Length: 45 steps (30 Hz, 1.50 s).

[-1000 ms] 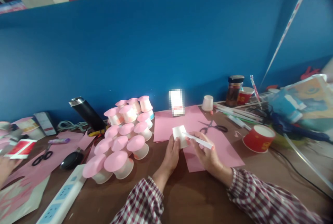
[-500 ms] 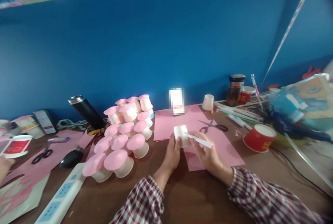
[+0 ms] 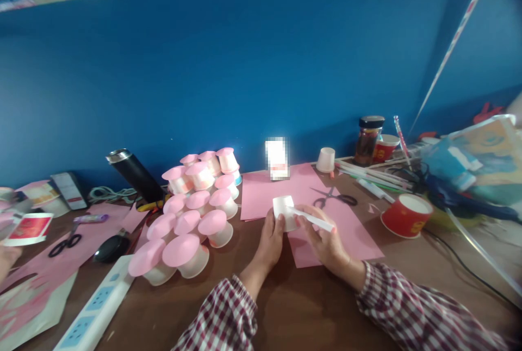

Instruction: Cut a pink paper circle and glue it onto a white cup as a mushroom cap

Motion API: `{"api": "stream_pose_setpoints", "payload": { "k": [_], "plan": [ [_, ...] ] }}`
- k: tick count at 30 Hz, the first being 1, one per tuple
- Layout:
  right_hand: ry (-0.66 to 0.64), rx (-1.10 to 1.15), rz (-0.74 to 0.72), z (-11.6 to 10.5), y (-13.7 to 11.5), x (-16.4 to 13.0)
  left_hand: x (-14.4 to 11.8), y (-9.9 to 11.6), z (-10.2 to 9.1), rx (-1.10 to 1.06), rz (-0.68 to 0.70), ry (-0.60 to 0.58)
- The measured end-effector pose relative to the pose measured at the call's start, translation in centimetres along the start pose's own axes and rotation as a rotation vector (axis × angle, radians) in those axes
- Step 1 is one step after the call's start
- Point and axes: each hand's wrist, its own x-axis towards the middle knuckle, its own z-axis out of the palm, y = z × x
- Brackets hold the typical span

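My left hand is wrapped round the left side of a small white paper cup. In my right hand is a white marker pen with a pinkish-red end, its tip meeting the cup's side. Any mark at the tip is too small to make out. Below and behind the cup lie sheets of pink paper. Scissors with dark handles rest open on the paper, just beyond my right hand.
Left of my hands stand several white cups with pink paper cone tops. A power strip, a computer mouse and a black flask are farther left. At right are a red paper cup and a jar. Another person's hand holds a red-and-white cup.
My hands, the cup and the pen hold almost the same place. At the far left, the other person's red-and-white cup has tilted and shifted slightly.
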Motion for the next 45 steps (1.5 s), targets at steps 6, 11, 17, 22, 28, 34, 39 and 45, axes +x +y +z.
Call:
{"api": "stream_pose_setpoints", "payload": {
  "k": [6, 11, 17, 22, 28, 34, 39, 45],
  "plan": [
    [0.003, 0.013, 0.023, 0.05, 0.06, -0.06, -0.06, 0.11, 0.06, -0.007, 0.01, -0.004],
    [-0.006, 0.017, 0.035, 0.02, -0.1, -0.03, -0.03, 0.02, 0.09, 0.017, 0.017, -0.013],
    [-0.003, 0.021, 0.024, 0.1, 0.04, 0.0, 0.03, -0.12, 0.04, 0.024, 0.015, -0.012],
    [0.007, 0.004, 0.002, 0.16, 0.01, 0.07, 0.06, -0.19, 0.0, 0.038, 0.027, -0.022],
    [0.024, 0.0, -0.001, 0.17, -0.27, 0.1, 0.02, -0.28, 0.0, 0.046, 0.034, -0.025],
    [-0.006, -0.001, 0.026, 0.09, -0.51, 0.06, 0.04, -0.21, 0.02, 0.041, -0.003, -0.012],
    [0.01, 0.006, 0.03, 0.11, -0.45, -0.05, 0.01, -0.25, -0.02, 0.029, -0.014, -0.008],
    [0.023, 0.041, 0.046, 0.24, 0.03, -0.11, 0.01, -0.25, 0.04, 0.029, 0.014, -0.021]
  ]
}}
